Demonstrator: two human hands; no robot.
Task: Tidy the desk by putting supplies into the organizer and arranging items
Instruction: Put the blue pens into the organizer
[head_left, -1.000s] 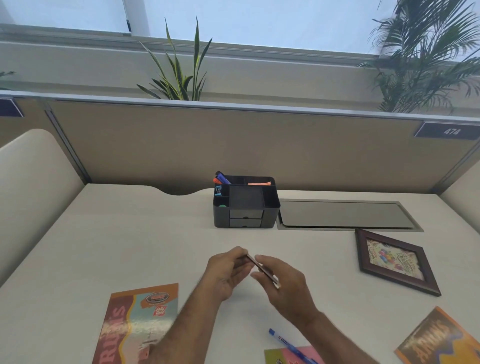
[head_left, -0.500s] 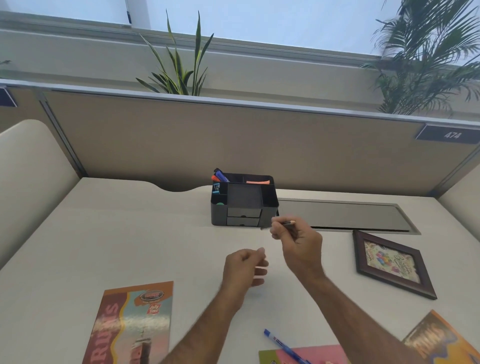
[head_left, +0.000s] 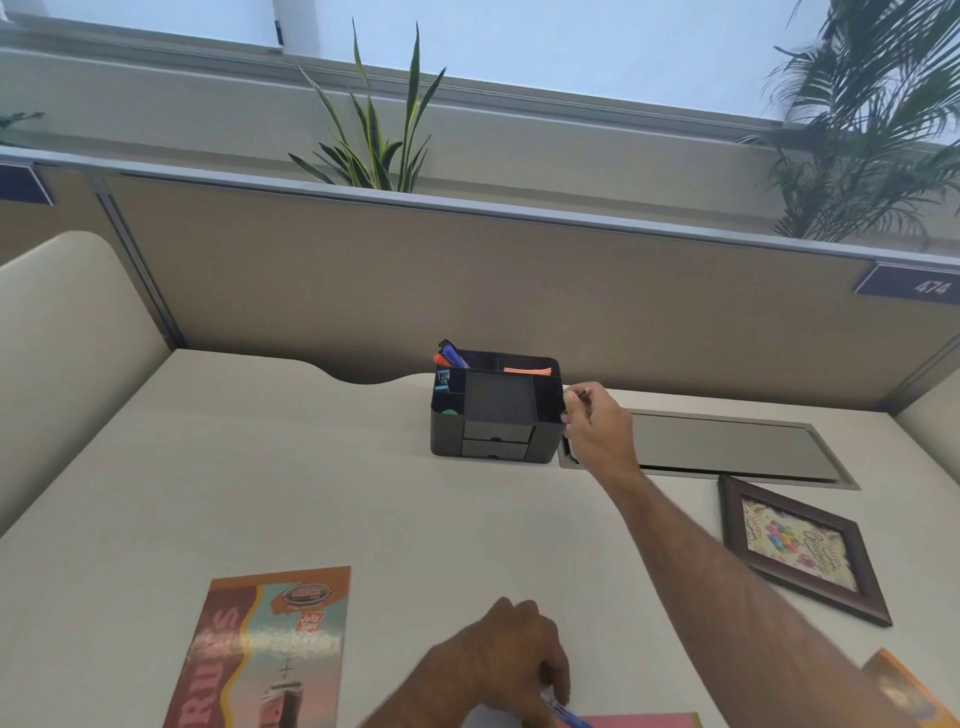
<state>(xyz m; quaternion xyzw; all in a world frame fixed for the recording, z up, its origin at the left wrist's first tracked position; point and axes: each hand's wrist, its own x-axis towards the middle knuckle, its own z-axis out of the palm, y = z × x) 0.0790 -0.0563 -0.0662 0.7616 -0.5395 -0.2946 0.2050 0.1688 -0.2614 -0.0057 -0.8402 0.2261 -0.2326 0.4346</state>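
A black desk organizer (head_left: 497, 410) stands at the back middle of the desk, with markers in its left rear slot and an orange item in the right rear slot. My right hand (head_left: 597, 431) is right beside the organizer's right side and pinches a thin dark pen (head_left: 583, 393), its tip pointing up near the rim. My left hand (head_left: 511, 662) is low at the front edge, fingers curled down onto a blue pen (head_left: 569, 714) that lies by a pink sheet (head_left: 639, 721).
A colourful booklet (head_left: 270, 649) lies at the front left. A dark-framed picture (head_left: 800, 551) lies flat at the right, with another orange booklet (head_left: 904, 691) near the corner. A grey cable hatch (head_left: 727, 447) sits right of the organizer. Partition walls enclose the desk.
My right hand carried the thin pen from the desk's middle up to the organizer's right side. My left hand let go of it and dropped back to the blue pen at the front.
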